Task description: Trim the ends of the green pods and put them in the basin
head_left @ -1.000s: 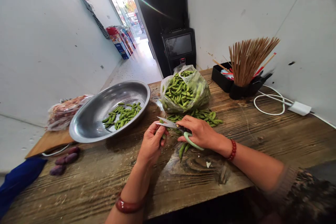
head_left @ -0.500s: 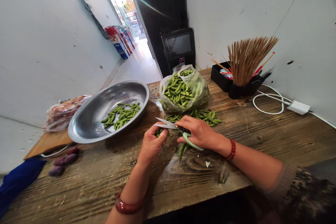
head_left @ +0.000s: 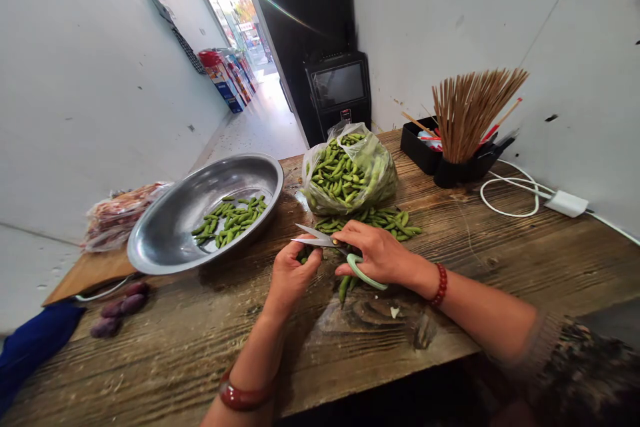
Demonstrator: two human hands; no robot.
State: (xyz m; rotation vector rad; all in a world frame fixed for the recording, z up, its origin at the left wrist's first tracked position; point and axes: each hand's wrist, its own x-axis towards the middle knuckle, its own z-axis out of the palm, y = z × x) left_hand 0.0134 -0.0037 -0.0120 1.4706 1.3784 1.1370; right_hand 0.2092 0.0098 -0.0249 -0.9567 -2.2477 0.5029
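Observation:
My right hand (head_left: 377,253) is closed around the green-handled scissors (head_left: 367,273), whose blades are parted and point left over my left hand (head_left: 295,270). Between the thumb and fingers of that left hand is a green edamame pod (head_left: 303,254), mostly hidden by the fingers and blades. Loose edamame pods (head_left: 400,223) lie behind and beneath my right hand. Behind them stands a clear plastic bag (head_left: 377,180) full of pods. To the left, a wide metal basin (head_left: 165,213) holds a small heap of pods (head_left: 233,220).
Several purple-red fruits (head_left: 133,303) lie at the left of the wooden table (head_left: 200,347). Behind them, a bag of meat-like pieces (head_left: 117,217) rests on a board (head_left: 85,273). Skewers (head_left: 470,113) stand in a black holder (head_left: 445,173) beside a white cable (head_left: 510,213).
Almost nothing differs. Both hands, the pod and the parted scissors keep the same places, and the whole view has shifted very slightly.

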